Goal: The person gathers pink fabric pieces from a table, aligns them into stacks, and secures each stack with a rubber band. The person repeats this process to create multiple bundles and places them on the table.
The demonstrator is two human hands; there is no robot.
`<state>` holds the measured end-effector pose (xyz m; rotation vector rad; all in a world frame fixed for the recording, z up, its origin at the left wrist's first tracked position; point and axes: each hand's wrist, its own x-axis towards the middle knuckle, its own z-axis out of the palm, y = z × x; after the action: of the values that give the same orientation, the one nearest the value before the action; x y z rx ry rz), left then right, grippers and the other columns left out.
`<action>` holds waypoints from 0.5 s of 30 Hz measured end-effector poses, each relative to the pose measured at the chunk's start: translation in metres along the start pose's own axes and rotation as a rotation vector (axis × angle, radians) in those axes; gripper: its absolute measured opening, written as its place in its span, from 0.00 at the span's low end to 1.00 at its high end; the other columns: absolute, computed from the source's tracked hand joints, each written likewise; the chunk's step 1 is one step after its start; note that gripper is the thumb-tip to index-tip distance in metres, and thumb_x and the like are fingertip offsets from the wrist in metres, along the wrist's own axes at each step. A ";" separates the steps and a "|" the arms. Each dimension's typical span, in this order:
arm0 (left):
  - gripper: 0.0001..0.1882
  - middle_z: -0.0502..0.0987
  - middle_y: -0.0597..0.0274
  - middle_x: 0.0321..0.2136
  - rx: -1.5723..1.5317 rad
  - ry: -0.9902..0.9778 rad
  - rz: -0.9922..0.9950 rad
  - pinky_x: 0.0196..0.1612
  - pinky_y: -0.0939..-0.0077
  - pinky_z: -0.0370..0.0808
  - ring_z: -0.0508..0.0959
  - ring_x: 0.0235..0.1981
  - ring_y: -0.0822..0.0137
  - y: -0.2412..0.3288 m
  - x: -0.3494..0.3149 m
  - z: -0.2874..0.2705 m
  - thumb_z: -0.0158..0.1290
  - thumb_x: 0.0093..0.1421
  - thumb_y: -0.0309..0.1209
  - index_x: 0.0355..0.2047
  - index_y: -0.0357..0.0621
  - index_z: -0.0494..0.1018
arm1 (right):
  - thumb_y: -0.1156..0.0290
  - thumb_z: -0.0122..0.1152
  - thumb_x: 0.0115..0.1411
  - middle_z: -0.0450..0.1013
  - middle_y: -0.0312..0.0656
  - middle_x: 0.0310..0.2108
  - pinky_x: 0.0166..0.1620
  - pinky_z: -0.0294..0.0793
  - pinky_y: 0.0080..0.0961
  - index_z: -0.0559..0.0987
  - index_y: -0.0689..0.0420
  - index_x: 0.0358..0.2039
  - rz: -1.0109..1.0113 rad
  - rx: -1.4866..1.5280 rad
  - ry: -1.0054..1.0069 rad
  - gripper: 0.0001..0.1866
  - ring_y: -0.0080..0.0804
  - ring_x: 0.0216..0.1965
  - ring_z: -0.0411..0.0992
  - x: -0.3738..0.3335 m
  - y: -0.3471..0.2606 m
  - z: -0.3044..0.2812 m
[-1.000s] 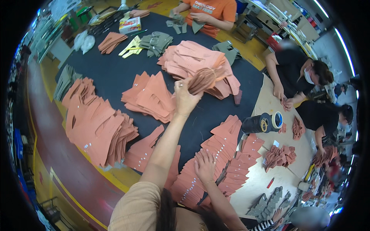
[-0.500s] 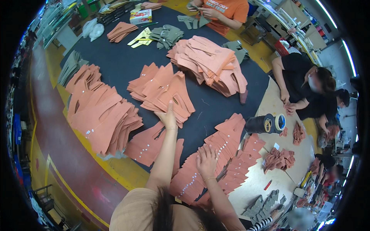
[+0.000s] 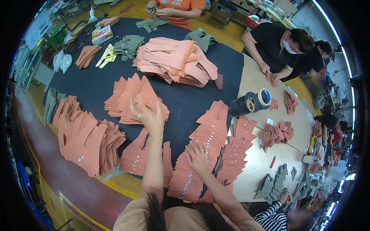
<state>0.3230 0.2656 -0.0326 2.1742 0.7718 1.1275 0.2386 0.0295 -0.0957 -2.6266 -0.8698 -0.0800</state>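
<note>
At left hand (image 3: 151,120), fingers wide, holding nothing visible. In view just behind these fingers, small pile (image 3: 129,92) of orange pieces; cannot tell if touching it. At right hand (image 3: 198,157), fingers a little apart, laid on inner row (image 3: 185,179) of similar pieces. Just beside, to the right, outer row (image 3: 232,159). Farther left, big pile (image 3: 86,138). Farther ahead, pink pile (image 3: 169,57). Near the rows' far ends, black can (image 3: 239,106). Under the piles, dark table (image 3: 185,96).

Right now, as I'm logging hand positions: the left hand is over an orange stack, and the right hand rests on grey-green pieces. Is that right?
The colour is wrong: the right hand rests on a fanned row of orange-pink pieces, as the head view shows. The left hand is indeed over an orange stack.
</note>
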 end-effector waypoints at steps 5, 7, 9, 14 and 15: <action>0.49 0.43 0.44 0.68 0.364 -0.346 0.536 0.67 0.43 0.43 0.43 0.69 0.43 -0.003 0.084 0.099 0.60 0.45 0.26 0.67 0.48 0.50 | 0.63 0.58 0.56 0.68 0.37 0.55 0.65 0.49 0.46 0.78 0.48 0.45 0.000 -0.012 0.002 0.16 0.37 0.62 0.59 0.000 0.003 0.000; 0.52 0.48 0.51 0.68 0.476 -0.300 0.714 0.67 0.43 0.44 0.46 0.69 0.48 -0.015 0.112 0.126 0.61 0.42 0.28 0.68 0.50 0.48 | 0.62 0.58 0.56 0.68 0.36 0.55 0.65 0.49 0.46 0.78 0.48 0.46 0.003 0.002 0.005 0.16 0.37 0.62 0.59 -0.001 0.003 -0.001; 0.53 0.51 0.56 0.67 0.504 -0.470 0.744 0.66 0.44 0.46 0.50 0.68 0.54 -0.025 0.125 0.141 0.63 0.40 0.31 0.67 0.51 0.49 | 0.62 0.57 0.57 0.68 0.36 0.55 0.66 0.49 0.45 0.78 0.47 0.46 0.015 0.007 -0.004 0.16 0.36 0.62 0.59 -0.001 0.004 -0.002; 0.50 0.58 0.57 0.63 0.460 -0.455 0.894 0.63 0.46 0.51 0.57 0.65 0.56 -0.037 0.141 0.146 0.63 0.41 0.32 0.66 0.51 0.53 | 0.60 0.56 0.58 0.68 0.35 0.55 0.66 0.48 0.44 0.78 0.47 0.46 0.026 0.013 -0.018 0.16 0.34 0.62 0.59 -0.001 0.004 -0.004; 0.49 0.59 0.57 0.63 0.446 -0.437 0.937 0.63 0.47 0.52 0.57 0.64 0.56 -0.037 0.146 0.143 0.62 0.42 0.31 0.65 0.51 0.54 | 0.60 0.56 0.59 0.68 0.35 0.55 0.66 0.48 0.44 0.78 0.47 0.47 0.027 0.016 -0.015 0.16 0.34 0.62 0.59 -0.001 0.005 -0.004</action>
<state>0.5056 0.3629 -0.0524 3.1423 -0.2832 0.8254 0.2408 0.0240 -0.0932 -2.6265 -0.8362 -0.0455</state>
